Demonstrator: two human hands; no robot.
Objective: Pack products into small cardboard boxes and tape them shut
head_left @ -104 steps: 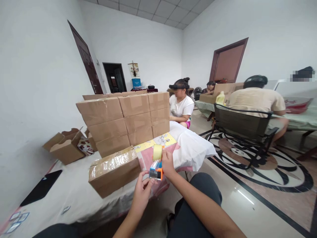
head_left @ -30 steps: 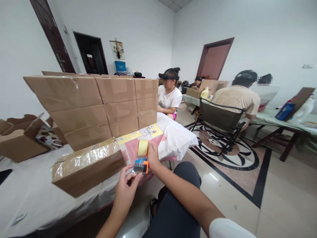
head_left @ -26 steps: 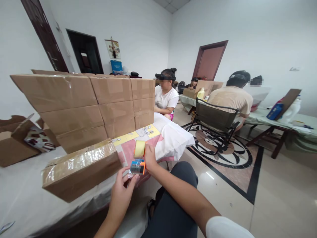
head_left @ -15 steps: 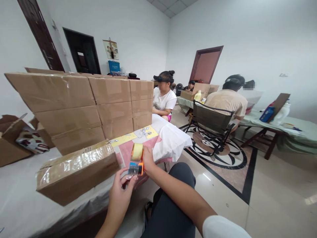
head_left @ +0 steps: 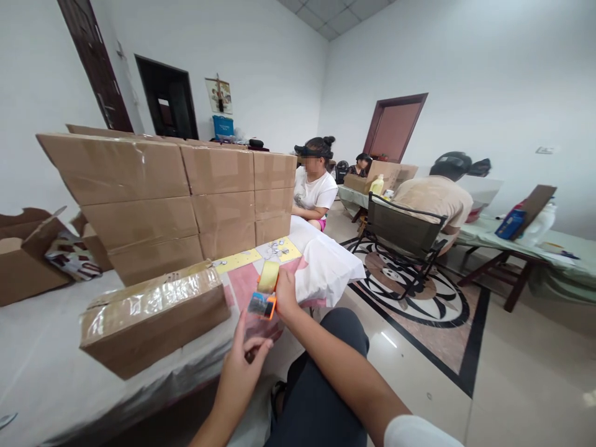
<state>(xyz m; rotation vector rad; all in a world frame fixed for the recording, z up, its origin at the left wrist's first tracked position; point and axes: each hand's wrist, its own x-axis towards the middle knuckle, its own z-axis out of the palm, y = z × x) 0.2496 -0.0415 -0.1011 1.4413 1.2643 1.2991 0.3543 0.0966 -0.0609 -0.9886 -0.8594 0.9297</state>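
Observation:
My right hand (head_left: 285, 297) grips an orange tape dispenser (head_left: 263, 298) that carries a yellowish tape roll (head_left: 269, 276), held above the table's near edge. Below it, my left hand (head_left: 244, 365) pinches the clear tape end (head_left: 254, 332) pulled out from the dispenser, thumb and fingers closed on it. Left of both hands, a taped brown carton (head_left: 153, 316) lies on the white-covered table (head_left: 41, 366).
A wall of stacked sealed cartons (head_left: 172, 198) stands behind the taped carton. Open cartons (head_left: 28, 254) sit at far left. Other people sit ahead: one in a white shirt (head_left: 314, 189), one in a beige shirt on a black chair (head_left: 400, 233). Another table (head_left: 549, 251) stands at right.
My left hand has dropped lower and away from the dispenser, drawing tape out. The right hand keeps the dispenser near the same spot. The view has shifted slightly.

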